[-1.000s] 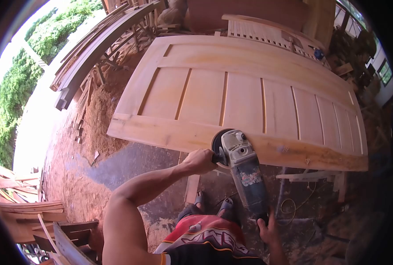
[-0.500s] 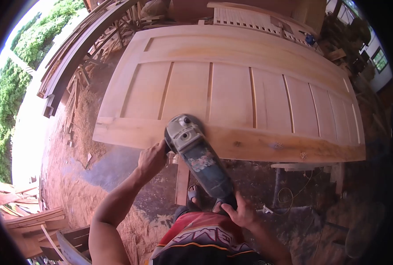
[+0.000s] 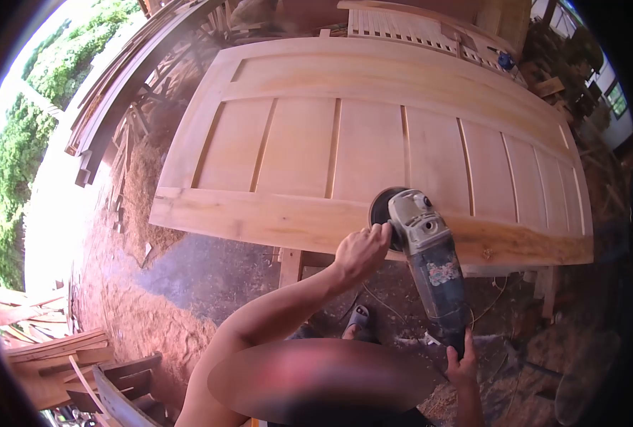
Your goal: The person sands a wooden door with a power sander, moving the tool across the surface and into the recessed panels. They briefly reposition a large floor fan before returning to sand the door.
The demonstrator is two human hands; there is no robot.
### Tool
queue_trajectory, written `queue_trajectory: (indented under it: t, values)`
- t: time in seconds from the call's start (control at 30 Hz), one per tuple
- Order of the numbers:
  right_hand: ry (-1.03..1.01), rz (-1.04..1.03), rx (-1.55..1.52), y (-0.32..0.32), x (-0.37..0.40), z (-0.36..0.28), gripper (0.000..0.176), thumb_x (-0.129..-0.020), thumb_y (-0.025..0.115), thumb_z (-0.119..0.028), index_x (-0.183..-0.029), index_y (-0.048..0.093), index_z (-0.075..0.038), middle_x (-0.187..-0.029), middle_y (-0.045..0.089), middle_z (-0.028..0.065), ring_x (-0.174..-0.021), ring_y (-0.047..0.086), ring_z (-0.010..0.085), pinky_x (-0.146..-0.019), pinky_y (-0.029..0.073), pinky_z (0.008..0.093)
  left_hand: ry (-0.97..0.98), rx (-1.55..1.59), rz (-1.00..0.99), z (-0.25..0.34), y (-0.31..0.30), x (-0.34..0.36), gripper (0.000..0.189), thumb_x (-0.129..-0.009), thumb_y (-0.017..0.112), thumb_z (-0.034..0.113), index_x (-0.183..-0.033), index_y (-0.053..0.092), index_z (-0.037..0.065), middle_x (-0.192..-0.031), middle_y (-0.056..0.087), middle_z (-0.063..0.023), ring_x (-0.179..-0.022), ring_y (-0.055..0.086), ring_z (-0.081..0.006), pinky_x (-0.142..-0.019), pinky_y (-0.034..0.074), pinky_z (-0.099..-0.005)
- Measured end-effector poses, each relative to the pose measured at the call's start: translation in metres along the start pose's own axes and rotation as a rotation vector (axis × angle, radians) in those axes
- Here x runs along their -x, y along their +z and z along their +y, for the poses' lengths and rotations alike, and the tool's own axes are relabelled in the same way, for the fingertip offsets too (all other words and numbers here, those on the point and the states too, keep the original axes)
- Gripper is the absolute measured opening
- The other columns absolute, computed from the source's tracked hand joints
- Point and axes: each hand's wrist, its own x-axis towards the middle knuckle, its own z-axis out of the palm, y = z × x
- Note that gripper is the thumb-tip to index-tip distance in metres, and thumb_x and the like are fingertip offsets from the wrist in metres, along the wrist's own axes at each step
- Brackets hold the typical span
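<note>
A blue and grey angle grinder with a round disc lies over the near rail of a large panelled wooden door. The disc appears to rest on the wood, about midway along that rail. My left hand is closed around the side handle by the tool's head; the handle is mostly hidden under the fingers. Lower right, my right hand grips the rear end of the grinder's body. Darker, orange-brown wood with knots shows on the rail to the right of the tool.
Wooden supports hold the door up. Long boards are stacked at the left, with sawdust beneath them. A slatted wooden piece stands behind the door. Wood offcuts lie lower left, and a thin cord hangs at right.
Both hands have carried the grinder to the right along the near rail, from left of the middle to about the middle. The view has shifted slightly.
</note>
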Motion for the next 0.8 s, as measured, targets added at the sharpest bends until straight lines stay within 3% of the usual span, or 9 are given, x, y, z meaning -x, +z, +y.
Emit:
queue_trajectory:
  t: [0.03,0.17,0.3,0.37,0.43,0.57,0.67,0.8]
  values:
    - [0.015,0.028,0.007,-0.004,0.002,-0.001,0.069,-0.095,0.067,-0.024,-0.151,0.042,0.006,-0.125,0.065,0.0316,-0.116,0.066,0.0453,-0.096,0.052,0.0448,0.082,-0.028,0.035,0.005,0.002,-0.002,0.017,-0.093,0.056,0.008,-0.107,0.050,0.001,-0.100,0.068,-0.0218,-0.090,0.072,-0.0405,-0.076,0.058,-0.0507]
    - [0.012,-0.017,0.060,0.007,0.002,-0.011,0.067,-0.096,0.066,-0.025,-0.150,0.043,0.006,-0.124,0.065,0.0318,-0.114,0.066,0.0458,-0.095,0.052,0.0454,-0.032,-0.030,-0.065,-0.004,-0.007,0.005,0.018,-0.094,0.056,0.009,-0.108,0.048,0.002,-0.103,0.069,-0.0226,-0.094,0.072,-0.0406,-0.076,0.058,-0.0523]
    - [-0.047,-0.147,0.000,0.047,-0.013,-0.056,0.068,-0.094,0.070,-0.027,-0.148,0.046,0.005,-0.125,0.065,0.0315,-0.111,0.066,0.0479,-0.094,0.054,0.0477,-0.194,-0.029,-0.109,-0.065,-0.045,0.049,0.015,-0.097,0.054,0.010,-0.108,0.047,0.003,-0.100,0.070,-0.0235,-0.090,0.072,-0.0444,-0.074,0.057,-0.0551]
    - [-0.183,-0.194,0.016,0.074,-0.024,-0.082,0.068,-0.093,0.070,-0.023,-0.149,0.044,0.004,-0.120,0.066,0.0309,-0.108,0.068,0.0464,-0.090,0.054,0.0468,-0.293,-0.068,-0.109,-0.102,-0.061,0.078,0.016,-0.099,0.054,0.012,-0.111,0.048,0.003,-0.099,0.072,-0.0248,-0.087,0.072,-0.0463,-0.075,0.056,-0.0572]
    - [-0.298,-0.236,-0.002,0.104,-0.036,-0.116,0.068,-0.092,0.071,-0.020,-0.149,0.043,0.004,-0.120,0.066,0.0309,-0.108,0.068,0.0462,-0.089,0.055,0.0467,-0.358,-0.152,-0.065,-0.145,-0.074,0.109,0.018,-0.093,0.055,0.008,-0.108,0.047,0.003,-0.097,0.072,-0.0243,-0.086,0.073,-0.0440,-0.074,0.058,-0.0554]
    - [-0.402,-0.297,-0.046,0.153,-0.066,-0.182,0.071,-0.087,0.075,-0.015,-0.150,0.045,-0.001,-0.122,0.065,0.0287,-0.108,0.067,0.0461,-0.087,0.056,0.0476,-0.570,-0.137,-0.001,-0.212,-0.113,0.160,0.025,-0.090,0.061,0.007,-0.113,0.051,0.005,-0.095,0.073,-0.0276,-0.088,0.071,-0.0481,-0.080,0.055,-0.0588]
    - [-0.457,-0.280,-0.062,0.173,-0.081,-0.190,0.073,-0.084,0.077,-0.013,-0.150,0.047,-0.005,-0.118,0.066,0.0263,-0.103,0.068,0.0453,-0.083,0.057,0.0481,-0.595,-0.172,0.069,-0.249,-0.127,0.177,0.025,-0.089,0.063,0.008,-0.112,0.052,0.004,-0.092,0.072,-0.0278,-0.087,0.070,-0.0483,-0.078,0.055,-0.0586]
    - [-0.468,-0.243,-0.003,0.174,-0.085,-0.182,0.073,-0.083,0.078,-0.013,-0.150,0.047,-0.007,-0.107,0.066,0.0244,-0.092,0.068,0.0449,-0.078,0.057,0.0496,-0.636,-0.152,0.063,-0.248,-0.122,0.179,0.027,-0.088,0.064,0.008,-0.112,0.052,0.005,-0.092,0.072,-0.0289,-0.086,0.071,-0.0486,-0.078,0.055,-0.0589]
